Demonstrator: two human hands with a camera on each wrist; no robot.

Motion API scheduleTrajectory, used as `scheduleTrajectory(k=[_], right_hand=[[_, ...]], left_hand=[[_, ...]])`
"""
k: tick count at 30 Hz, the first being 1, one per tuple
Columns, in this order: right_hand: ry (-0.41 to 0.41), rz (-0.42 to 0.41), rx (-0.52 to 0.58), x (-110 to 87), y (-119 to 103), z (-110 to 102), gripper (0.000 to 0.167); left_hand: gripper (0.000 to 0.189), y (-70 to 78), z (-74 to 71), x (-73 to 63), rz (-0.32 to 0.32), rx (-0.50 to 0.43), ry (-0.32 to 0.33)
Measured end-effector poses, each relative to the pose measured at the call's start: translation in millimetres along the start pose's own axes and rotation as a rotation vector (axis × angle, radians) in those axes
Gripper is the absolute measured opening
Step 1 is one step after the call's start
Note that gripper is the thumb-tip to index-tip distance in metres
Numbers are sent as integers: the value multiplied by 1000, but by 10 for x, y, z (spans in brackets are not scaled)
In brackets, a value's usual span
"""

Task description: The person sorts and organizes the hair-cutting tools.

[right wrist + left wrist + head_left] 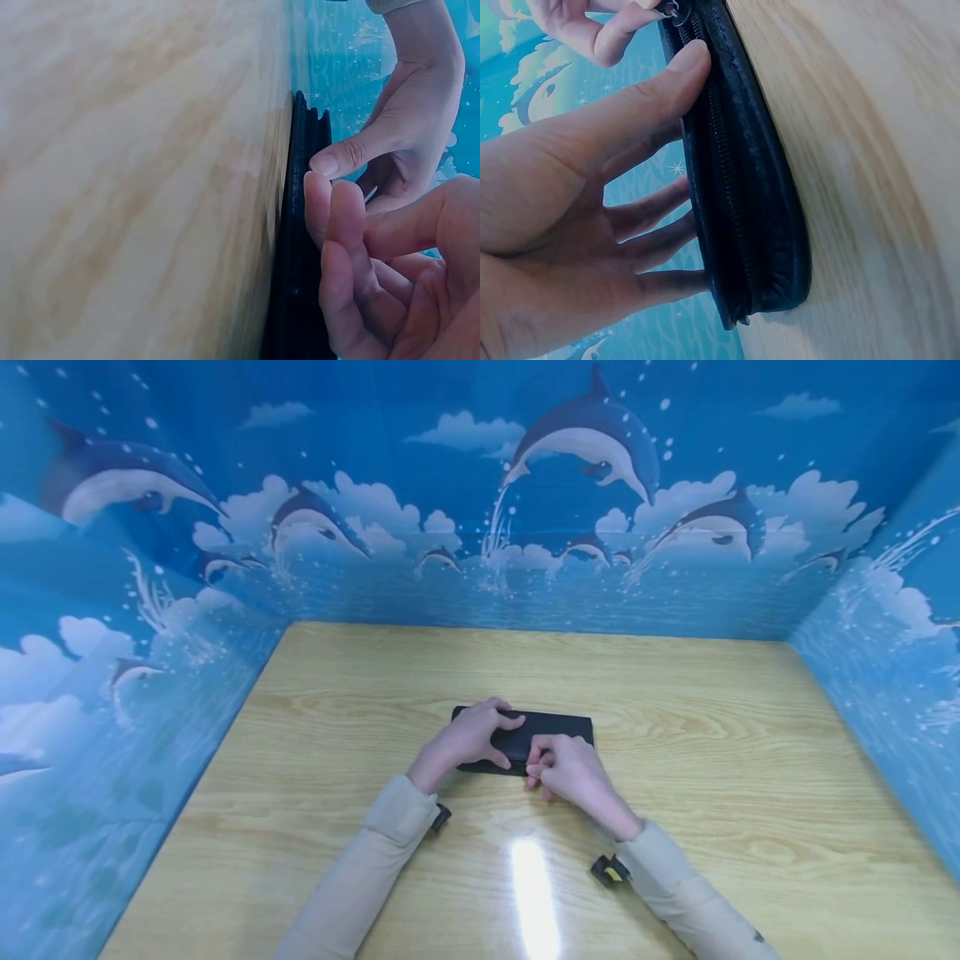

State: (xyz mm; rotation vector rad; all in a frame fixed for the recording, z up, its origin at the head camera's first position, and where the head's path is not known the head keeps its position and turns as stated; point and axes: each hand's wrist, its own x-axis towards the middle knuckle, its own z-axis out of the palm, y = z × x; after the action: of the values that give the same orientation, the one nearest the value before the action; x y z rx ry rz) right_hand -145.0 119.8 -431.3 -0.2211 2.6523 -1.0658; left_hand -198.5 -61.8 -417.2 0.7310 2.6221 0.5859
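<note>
A long black wallet [558, 725] with a zip lies flat on the wooden table. My left hand [471, 737] holds its left part, thumb against the near edge beside the zipper [726, 161] and fingers spread over the upper face. At the near edge, right of the left thumb, my right hand [572, 770] pinches the zipper pull [676, 10] between thumb and fingers. Left of the pull, the zipper teeth run along the edge to the rounded corner. In the right wrist view, the right fingers [345, 217] mostly hide the pull.
Pale wood tabletop [360, 677] surrounds the wallet. A blue dolphin-print curtain [450, 585] stands along the back and both sides. Bright glare [534, 893] falls on the table between the forearms. Small black devices sit at both wrists.
</note>
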Motion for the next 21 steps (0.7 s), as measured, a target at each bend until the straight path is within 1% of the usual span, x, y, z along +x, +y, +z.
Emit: scheduleTrajectory(k=[9, 21], right_hand=[[4, 9, 10, 12, 5, 8, 22], [5, 12, 17, 34, 10, 22, 23]], left_hand=[[77, 20, -14, -13, -1, 12, 3], [76, 11, -16, -11, 7, 8, 9]])
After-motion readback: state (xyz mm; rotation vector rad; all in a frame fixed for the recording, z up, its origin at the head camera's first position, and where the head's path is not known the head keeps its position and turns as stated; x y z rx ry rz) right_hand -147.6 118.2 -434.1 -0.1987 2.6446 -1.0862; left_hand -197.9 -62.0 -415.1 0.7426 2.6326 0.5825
